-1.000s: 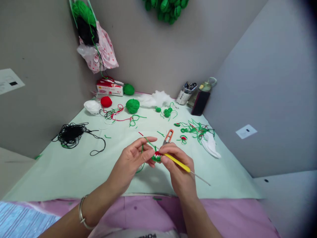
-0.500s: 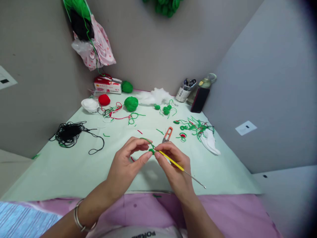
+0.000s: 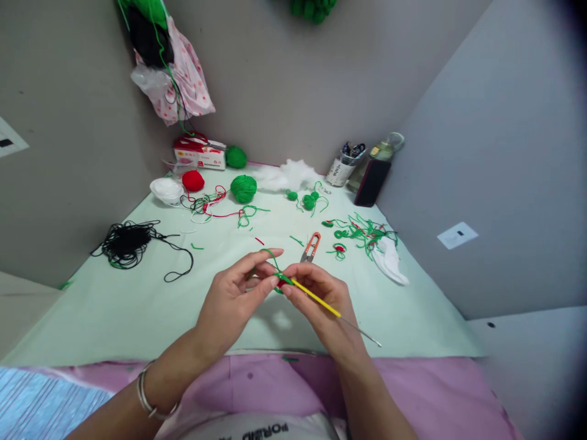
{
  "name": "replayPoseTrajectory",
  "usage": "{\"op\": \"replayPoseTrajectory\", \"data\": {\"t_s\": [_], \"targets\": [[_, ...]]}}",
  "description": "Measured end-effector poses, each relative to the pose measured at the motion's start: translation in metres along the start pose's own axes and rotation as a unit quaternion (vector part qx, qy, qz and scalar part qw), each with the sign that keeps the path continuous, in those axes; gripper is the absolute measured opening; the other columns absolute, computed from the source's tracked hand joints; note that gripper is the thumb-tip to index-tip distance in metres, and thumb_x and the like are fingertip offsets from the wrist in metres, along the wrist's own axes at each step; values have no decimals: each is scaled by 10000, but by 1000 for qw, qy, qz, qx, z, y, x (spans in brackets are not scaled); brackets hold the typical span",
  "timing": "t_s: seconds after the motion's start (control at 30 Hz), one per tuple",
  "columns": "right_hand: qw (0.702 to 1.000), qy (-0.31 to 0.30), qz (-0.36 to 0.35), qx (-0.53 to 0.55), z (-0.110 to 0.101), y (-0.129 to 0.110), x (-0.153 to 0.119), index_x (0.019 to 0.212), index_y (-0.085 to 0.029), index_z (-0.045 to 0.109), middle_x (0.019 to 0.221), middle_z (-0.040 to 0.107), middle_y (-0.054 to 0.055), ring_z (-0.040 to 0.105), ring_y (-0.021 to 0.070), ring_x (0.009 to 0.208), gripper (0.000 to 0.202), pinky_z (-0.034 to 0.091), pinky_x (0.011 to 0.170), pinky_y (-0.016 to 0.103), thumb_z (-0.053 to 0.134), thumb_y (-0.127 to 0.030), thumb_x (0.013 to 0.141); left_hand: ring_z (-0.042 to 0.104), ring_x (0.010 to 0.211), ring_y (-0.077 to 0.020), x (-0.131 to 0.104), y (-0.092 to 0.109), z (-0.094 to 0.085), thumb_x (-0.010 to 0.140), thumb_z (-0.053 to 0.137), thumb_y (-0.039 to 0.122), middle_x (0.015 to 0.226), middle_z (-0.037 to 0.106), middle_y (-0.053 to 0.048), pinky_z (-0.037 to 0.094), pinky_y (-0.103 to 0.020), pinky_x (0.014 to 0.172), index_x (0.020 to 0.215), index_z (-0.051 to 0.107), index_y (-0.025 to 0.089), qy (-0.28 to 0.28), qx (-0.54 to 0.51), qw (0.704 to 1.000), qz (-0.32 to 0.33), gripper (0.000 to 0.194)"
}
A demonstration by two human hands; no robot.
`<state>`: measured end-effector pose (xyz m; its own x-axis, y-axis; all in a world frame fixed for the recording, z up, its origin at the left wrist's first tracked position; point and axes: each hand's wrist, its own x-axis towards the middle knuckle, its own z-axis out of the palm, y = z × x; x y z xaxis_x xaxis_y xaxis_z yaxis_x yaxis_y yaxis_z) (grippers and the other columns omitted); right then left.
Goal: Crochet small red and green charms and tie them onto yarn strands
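Between my fingertips is a small crochet piece in green yarn with some red showing. My left hand pinches it from the left, and a green strand runs over the raised left index finger. In my right hand is a crochet hook with a yellow grip, its bare metal end pointing down to the right. The hook's working tip meets the piece and is hidden in the stitches. Just beyond my right fingers lie orange-handled thread snips.
Green yarn balls, a red ball and white yarn stand at the back left. Black yarn lies left. White stuffing, a pen cup and a phone are behind; green scraps lie right.
The crochet piece has tilted, so its red part now shows. The hook has come in closer over it, and my left index finger is straighter, with the green strand raised.
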<state>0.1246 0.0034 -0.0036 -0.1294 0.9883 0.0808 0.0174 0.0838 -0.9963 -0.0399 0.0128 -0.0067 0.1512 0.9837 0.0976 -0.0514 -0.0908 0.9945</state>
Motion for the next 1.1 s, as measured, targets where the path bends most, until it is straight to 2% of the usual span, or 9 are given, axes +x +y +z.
{"op": "replayPoseTrajectory", "data": {"t_s": [0.17,0.27,0.37,0.47,0.57,0.7,0.8,0.9,1.1], "targets": [[998,28,-20,-50,0,1,1,892,-216,707,807,640,2,586,124,739,90,454,664,236,657,-284,861,619,871,-153,4,-3,-2,868,658,301,901,640,-14,519,-266,808,1213,645,246,-39,-31,998,-29,350],[994,52,-43,-89,2,3,1,864,-220,703,793,630,-4,573,118,726,78,441,653,234,636,-258,873,617,924,-170,2,-7,-1,866,651,249,995,644,-36,514,-301,869,1210,644,255,-18,42,998,42,345],[990,56,-70,-111,4,5,2,853,-216,695,793,629,3,569,124,717,91,441,640,242,617,-250,883,619,929,-182,-2,-11,2,868,631,191,1021,655,-49,498,-328,911,1207,657,271,2,141,979,148,349],[987,51,-89,-123,6,6,2,887,-220,695,820,632,11,576,132,736,94,458,668,253,602,-237,889,624,913,-191,-3,-12,3,866,620,174,981,669,-50,505,-330,891,1183,679,273,11,160,971,175,337],[988,36,-90,-120,7,7,1,935,-230,677,878,635,16,597,141,790,90,479,718,262,615,-208,874,617,897,-188,-1,-8,2,853,649,223,938,651,-42,520,-306,827,1176,681,254,35,84,992,93,326],[985,49,-129,-101,9,7,1,909,-237,683,864,626,18,600,150,799,136,487,734,282,611,-136,853,604,827,-158,2,-5,1,827,697,282,863,615,-18,505,-272,789,1158,681,225,9,-69,997,-29,336],[982,70,-154,-80,10,7,0,883,-244,705,840,624,19,599,155,796,157,481,715,289,614,-119,854,593,796,-139,2,-6,0,829,699,279,861,603,-12,489,-261,791,1119,686,225,-15,-142,988,-56,295],[981,69,-161,-84,7,8,-2,914,-266,730,859,626,24,596,162,820,188,480,725,300,617,-124,863,586,851,-146,2,-5,-2,838,692,277,887,598,-13,477,-257,819,1146,671,247,-41,-150,986,-62,310],[948,94,-242,-186,6,14,-6,1045,-310,725,924,613,37,616,162,826,310,493,709,306,596,-90,869,621,932,-185,2,-1,-2,892,620,353,1035,629,-40,471,-332,903,1269,596,265,-102,-174,973,-112,388]]}}
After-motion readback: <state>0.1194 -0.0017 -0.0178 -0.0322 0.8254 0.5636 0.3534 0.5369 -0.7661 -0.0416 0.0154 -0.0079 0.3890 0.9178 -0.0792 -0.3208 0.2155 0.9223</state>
